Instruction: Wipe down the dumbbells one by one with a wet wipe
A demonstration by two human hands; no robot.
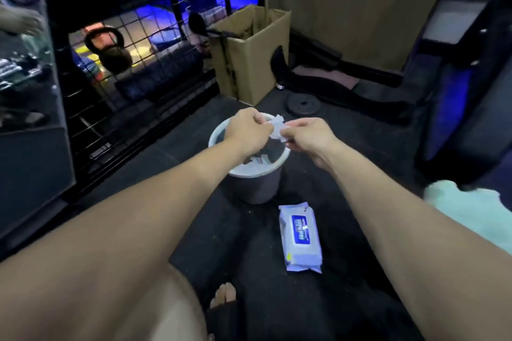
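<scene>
Both my hands hold a crumpled white wet wipe (278, 128) above a small pale waste bin (250, 176) on the dark floor. My left hand (246, 131) pinches its left side, and my right hand (309, 137) pinches its right side. Inside the bin lie white wipes and dark scraps. A white pack of wet wipes (300, 239) with a blue label lies flat on the floor just right of the bin, nearer me. No dumbbell shows in this view.
A black wire rack (133, 63) with a kettlebell (109, 50) stands at the left. An open cardboard box (249, 55) sits behind the bin, a weight plate (303, 104) and black bench parts to its right. A pale green cloth (471, 207) lies at right. My foot (224, 295) is below.
</scene>
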